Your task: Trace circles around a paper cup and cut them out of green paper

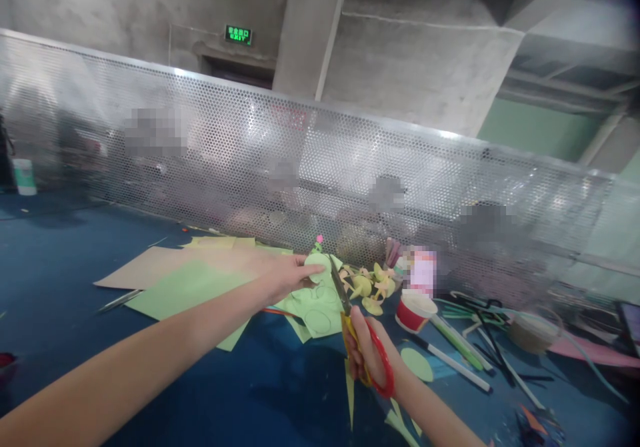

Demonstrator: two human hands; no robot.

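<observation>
I had the left hand (287,275) pinching the green paper (315,300) up off the desk (60,267), while the right hand (367,354), closed through the scissors' (350,314) red handles, angled the blades up-left into the sheet's near edge.

Left hand (287,275), right hand (367,354): bare, forearms unsleeved, no rings visible

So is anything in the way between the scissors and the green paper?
No, nothing visible is. The right hand holds the scissors, and their blades already reach the green paper that the left hand pinches up. The paper cup sits off to the side.
</observation>
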